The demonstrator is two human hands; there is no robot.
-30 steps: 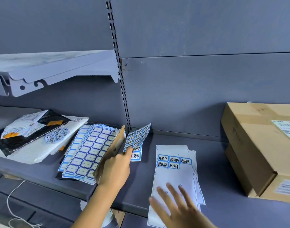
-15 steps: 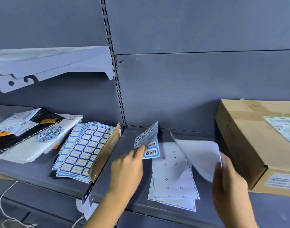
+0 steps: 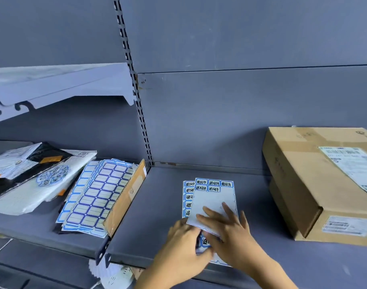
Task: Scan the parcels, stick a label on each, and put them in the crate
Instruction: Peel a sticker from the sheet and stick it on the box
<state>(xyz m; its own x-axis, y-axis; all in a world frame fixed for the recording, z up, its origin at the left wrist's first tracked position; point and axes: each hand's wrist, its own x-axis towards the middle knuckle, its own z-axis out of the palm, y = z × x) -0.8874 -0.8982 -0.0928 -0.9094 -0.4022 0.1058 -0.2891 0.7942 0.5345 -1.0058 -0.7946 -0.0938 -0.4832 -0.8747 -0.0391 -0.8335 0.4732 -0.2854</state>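
Note:
A stack of label sheets (image 3: 214, 198) lies on the grey shelf (image 3: 157, 215). The top sheet is mostly peeled, with a few blue-framed written labels along its far edge. A fuller sheet (image 3: 187, 197) shows under its left side. My right hand (image 3: 230, 228) rests flat on the top sheet, fingers spread. My left hand (image 3: 181, 247) pinches the near left corner of the stack. A brown cardboard parcel (image 3: 303, 184) with a white shipping label stands at the right. Soft white and black bag parcels (image 3: 32, 180) lie at the left.
A pile of blank blue-bordered label sheets (image 3: 99, 195) leans on a cardboard piece (image 3: 126, 197) between the bags and my hands. An upper shelf (image 3: 59, 84) juts out at the upper left. White paper (image 3: 115, 274) hangs below the shelf's front edge.
Both hands brought their lifted sheets down. The mostly peeled sheet now lies on top of the fuller sheet, and my right hand presses on it.

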